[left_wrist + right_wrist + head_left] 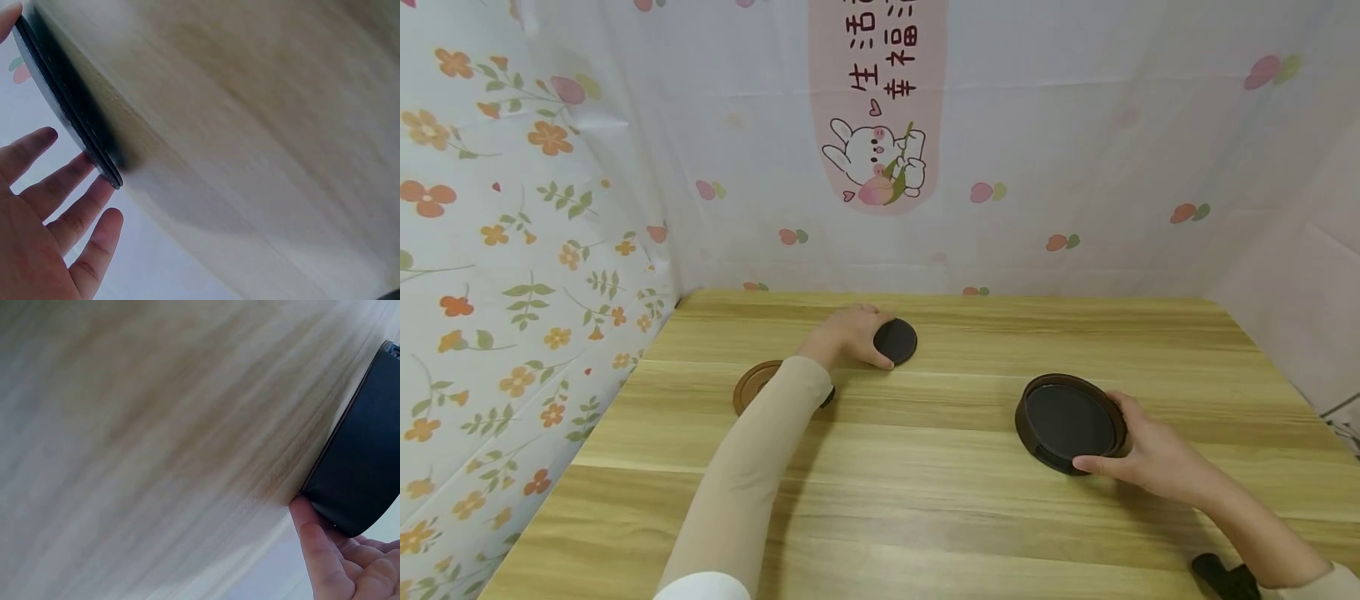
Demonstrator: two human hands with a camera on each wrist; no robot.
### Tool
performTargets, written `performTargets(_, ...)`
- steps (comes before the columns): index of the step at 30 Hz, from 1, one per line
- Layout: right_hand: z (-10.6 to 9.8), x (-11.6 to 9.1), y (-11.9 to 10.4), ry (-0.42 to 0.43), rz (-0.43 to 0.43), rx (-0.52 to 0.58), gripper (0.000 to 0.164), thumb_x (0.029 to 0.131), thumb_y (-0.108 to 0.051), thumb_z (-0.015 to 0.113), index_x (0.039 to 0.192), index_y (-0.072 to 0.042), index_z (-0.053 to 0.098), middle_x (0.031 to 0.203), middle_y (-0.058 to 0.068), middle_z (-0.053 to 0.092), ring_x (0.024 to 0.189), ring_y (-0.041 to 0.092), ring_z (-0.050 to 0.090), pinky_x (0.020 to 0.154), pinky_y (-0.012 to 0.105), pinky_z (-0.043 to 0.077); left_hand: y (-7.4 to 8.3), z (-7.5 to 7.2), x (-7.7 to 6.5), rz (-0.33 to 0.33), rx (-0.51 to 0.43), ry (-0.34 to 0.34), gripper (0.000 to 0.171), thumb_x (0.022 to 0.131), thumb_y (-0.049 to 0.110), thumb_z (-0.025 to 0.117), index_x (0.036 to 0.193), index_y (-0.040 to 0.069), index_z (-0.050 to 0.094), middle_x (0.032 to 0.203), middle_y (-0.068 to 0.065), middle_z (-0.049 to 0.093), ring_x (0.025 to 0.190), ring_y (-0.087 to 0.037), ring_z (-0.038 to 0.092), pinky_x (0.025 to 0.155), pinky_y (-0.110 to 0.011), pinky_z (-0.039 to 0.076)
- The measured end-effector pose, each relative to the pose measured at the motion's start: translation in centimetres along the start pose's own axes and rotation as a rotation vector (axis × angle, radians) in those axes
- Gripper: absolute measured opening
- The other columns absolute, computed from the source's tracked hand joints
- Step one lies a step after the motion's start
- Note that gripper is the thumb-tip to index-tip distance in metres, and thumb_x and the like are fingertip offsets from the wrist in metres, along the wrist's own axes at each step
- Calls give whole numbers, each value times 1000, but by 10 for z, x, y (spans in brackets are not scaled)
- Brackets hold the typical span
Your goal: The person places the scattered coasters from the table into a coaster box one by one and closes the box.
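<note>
A small black round coaster point(898, 341) lies flat on the wooden table point(940, 500) near the back. My left hand point(868, 342) is at its left edge, thumb by the near rim. In the left wrist view the fingers point(75, 200) are straight and spread beside the coaster's thin dark edge point(65, 106). My right hand point(1123, 442) grips a dark round holder point(1067, 421) with a black disc inside, thumb on the front rim and fingers behind the right rim. The right wrist view shows the holder's wall point(362, 469) with my thumb point(315, 540) against its base.
A brown coaster point(752, 385) lies on the table to the left, partly hidden by my left forearm. Flowered sheets wall the table in at the left, back and right. Bare wood spans the stretch between my two hands and the front.
</note>
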State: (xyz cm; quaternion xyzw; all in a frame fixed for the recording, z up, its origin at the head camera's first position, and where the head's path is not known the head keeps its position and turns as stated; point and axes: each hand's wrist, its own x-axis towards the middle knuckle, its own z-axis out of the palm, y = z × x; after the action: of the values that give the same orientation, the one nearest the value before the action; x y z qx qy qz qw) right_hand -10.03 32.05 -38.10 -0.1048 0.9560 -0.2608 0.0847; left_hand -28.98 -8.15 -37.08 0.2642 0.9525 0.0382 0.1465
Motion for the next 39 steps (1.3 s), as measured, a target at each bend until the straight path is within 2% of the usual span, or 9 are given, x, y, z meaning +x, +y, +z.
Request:
performTargets(8,2,0,-3,0,6,-3,109,81,-45,80,150,13,18,137,43,43,112,58,55,81,62,49,4,-1,-8,31,8,7,87,84,52,73,156,21,35,158,-9,37,143,-31,37,108,-49,41)
performTargets(14,1,1,-3,-4,5,3,110,81,-44,80,150,14,16,137,45,42,113,59,55,81,62,49,10,-3,-10,57,48,7,90,83,55,73,156,20,33,160,-9,35,146,-34,34,112,-50,38)
performTargets(31,2,0,-1,7,-11,14,110,81,-43,81,150,13,16,138,43,43,115,59,53,83,63,48,36,-5,-12,143,140,28,92,80,57,73,156,22,34,157,-6,39,141,-28,38,106,-54,42)
performTargets(39,2,0,-1,3,-3,9,111,81,-43,80,150,14,15,139,44,40,116,61,51,83,65,47,51,-7,-13,213,153,40,92,80,58,72,155,20,35,155,-7,41,136,-26,42,106,-48,44)
